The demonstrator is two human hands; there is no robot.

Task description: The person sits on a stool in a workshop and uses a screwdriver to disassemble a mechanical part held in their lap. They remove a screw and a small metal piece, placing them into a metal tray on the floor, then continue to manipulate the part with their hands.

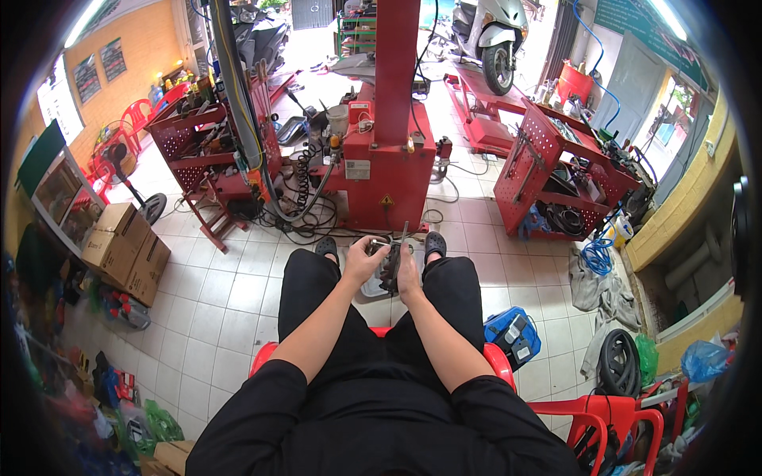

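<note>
Between my knees, I hold a dark, greasy-looking mechanical part (389, 274) whose exact kind is too small to make out. My left hand (363, 263) is closed, its fingertips pinched at the upper left of the part by a small pale piece. Against the other side presses my right hand (408, 276), its fingers wrapped behind the part and mostly hidden. A slim metal rod (406, 233) sticks up beside the right fingertips. Under both hands, a grey tray (368, 295) shows in part on the floor.
Ahead stands a red machine with a post (389, 178), hoses and cables at its base. Red tool carts (548, 170) flank it. Cardboard boxes (127, 250) are at left. A blue case (512, 337) and red plastic chair (611, 412) are at right.
</note>
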